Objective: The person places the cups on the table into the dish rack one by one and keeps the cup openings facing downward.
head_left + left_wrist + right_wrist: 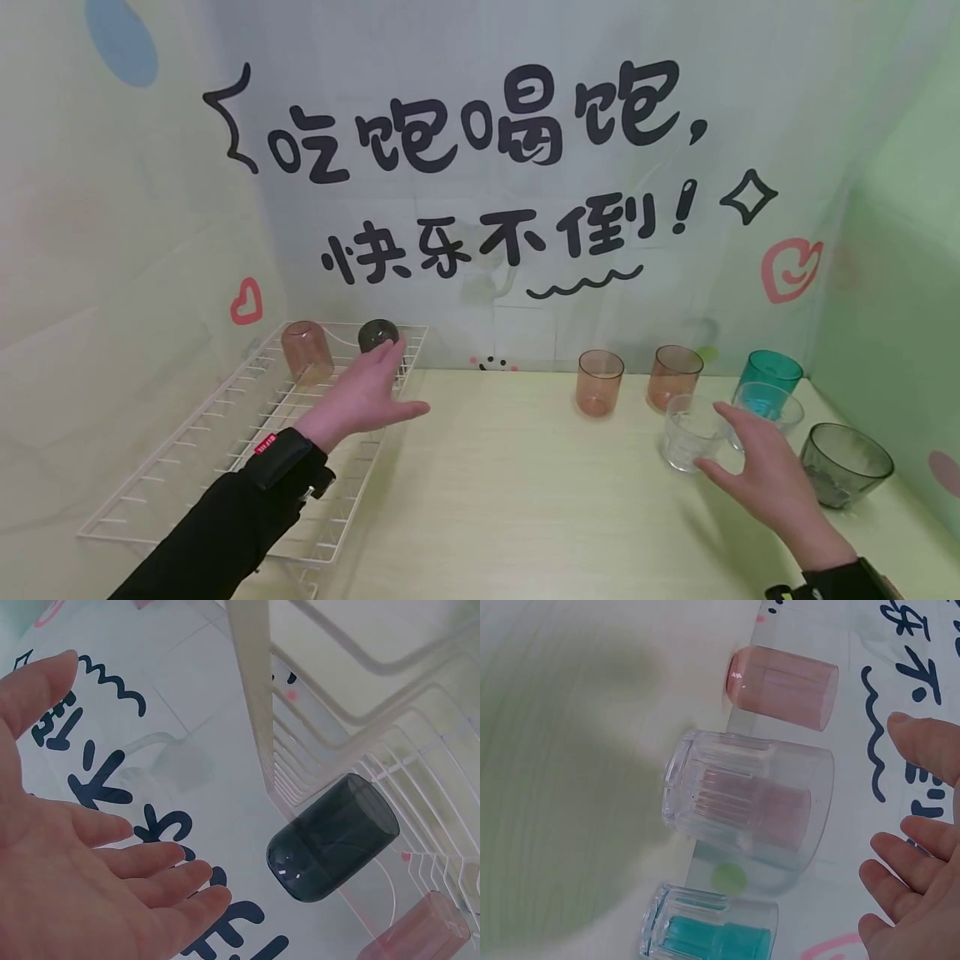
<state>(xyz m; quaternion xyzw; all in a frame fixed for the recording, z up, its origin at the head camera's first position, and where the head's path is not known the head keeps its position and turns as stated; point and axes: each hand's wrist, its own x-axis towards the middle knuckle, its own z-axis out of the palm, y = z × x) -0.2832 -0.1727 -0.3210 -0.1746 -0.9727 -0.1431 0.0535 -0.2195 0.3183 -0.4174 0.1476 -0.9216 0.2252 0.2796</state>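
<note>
My left hand (363, 392) hovers over the white wire rack (180, 430), thumb and fingers spread and holding nothing. Just beyond its fingertips a dark grey glass (377, 333) stands upside down on the rack, partly hidden by the hand. In the left wrist view that dark glass (330, 840) is apart from the fingers. On the right, my right hand (772, 471) is held out with thumb and fingers apart. It is nearest to a clear ribbed glass (681, 442), which stands upright. The right wrist view shows a gap between the fingers and this clear glass (735, 802).
An upside-down pink glass (307, 354) stands at the rack's far left. Along the table's back right are two pink glasses (598, 387), a teal glass (776, 369) and a second clear glass (789, 410). A smoky grey bowl-like glass (843, 471) stands by the right wall.
</note>
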